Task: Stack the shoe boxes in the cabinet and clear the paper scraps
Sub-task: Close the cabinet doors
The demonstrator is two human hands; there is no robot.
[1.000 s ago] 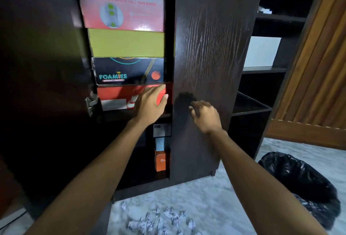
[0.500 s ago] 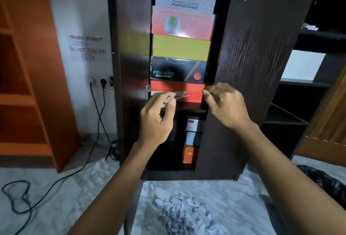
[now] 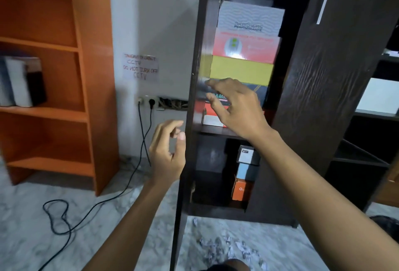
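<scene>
At centre frame my right hand point(image 3: 235, 108) spreads open, empty, before the stacked shoe boxes point(image 3: 241, 72), while my left hand point(image 3: 168, 152) hangs loosely curled, holding nothing, beside the dark cabinet door point(image 3: 190, 119).

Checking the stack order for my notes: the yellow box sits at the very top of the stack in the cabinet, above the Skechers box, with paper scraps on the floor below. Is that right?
Not quite. In the head view the yellow box is third down: the Skechers box is on top, then a pink-red box. The paper scraps do lie on the floor below the cabinet.
</scene>
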